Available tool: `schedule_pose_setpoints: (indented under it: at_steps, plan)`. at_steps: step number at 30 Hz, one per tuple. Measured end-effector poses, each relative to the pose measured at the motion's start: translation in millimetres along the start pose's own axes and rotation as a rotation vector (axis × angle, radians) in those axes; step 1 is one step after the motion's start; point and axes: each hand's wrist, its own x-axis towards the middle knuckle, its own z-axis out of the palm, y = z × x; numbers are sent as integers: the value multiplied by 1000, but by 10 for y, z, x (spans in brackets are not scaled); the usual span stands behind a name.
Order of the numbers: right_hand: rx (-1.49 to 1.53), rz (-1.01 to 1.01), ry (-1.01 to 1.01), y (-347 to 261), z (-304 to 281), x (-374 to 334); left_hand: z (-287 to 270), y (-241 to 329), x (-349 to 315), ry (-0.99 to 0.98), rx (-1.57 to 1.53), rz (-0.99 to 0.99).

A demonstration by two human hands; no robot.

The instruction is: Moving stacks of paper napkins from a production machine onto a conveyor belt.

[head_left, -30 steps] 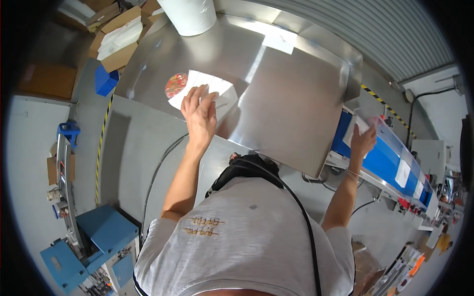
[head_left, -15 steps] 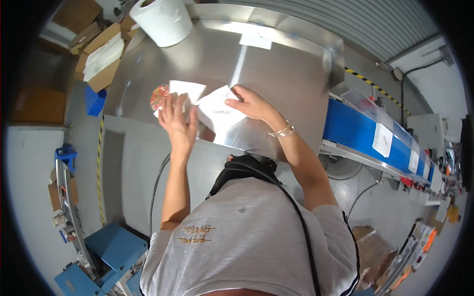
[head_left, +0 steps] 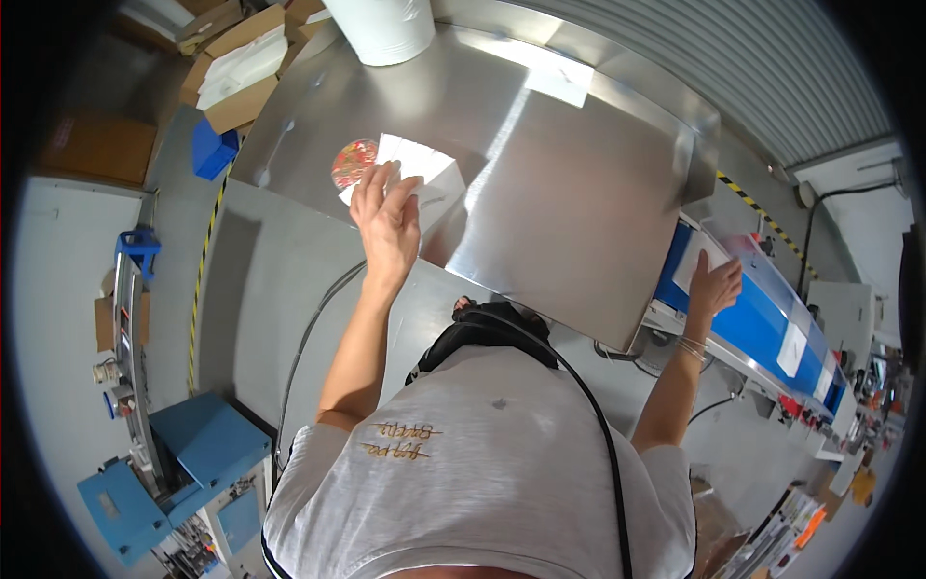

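A flat white paper packet (head_left: 688, 259) lies on the blue conveyor belt (head_left: 750, 333), frame right, where the right hand (head_left: 716, 286) has swung, loosely parted; work spans belt and steel desk (head_left: 584, 183). Centre-left, the left hand (head_left: 388, 227) half-curls over folded white papers (head_left: 440, 179); neither grip's hold is clear.

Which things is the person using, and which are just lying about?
Seemingly in use:
- white pile by the left hand
- white piece by the right hand
- blue belt
- metal table

Probably just lying about:
- white cylinder
- cardboard box
- blue bin
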Motion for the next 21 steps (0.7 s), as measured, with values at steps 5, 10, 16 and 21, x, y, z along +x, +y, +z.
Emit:
schedule_pose_setpoints:
  at_steps: [5, 10, 16, 21]
  plan:
    - [1109, -564, -649, -1528, -470, -270, -50, 3, -26, -10, 37, 21]
    - [1483, -916, -1144, -2791, -1102, -570, -60, 13, -1, -68, 71, 81]
    - [1400, -767, -1338, -2733, -905, -624, -29, -144, 69, 9, 134, 98]
    - [1335, -240, -705, -1736, -217, -644, -77, -158, 90, 4, 149, 54]
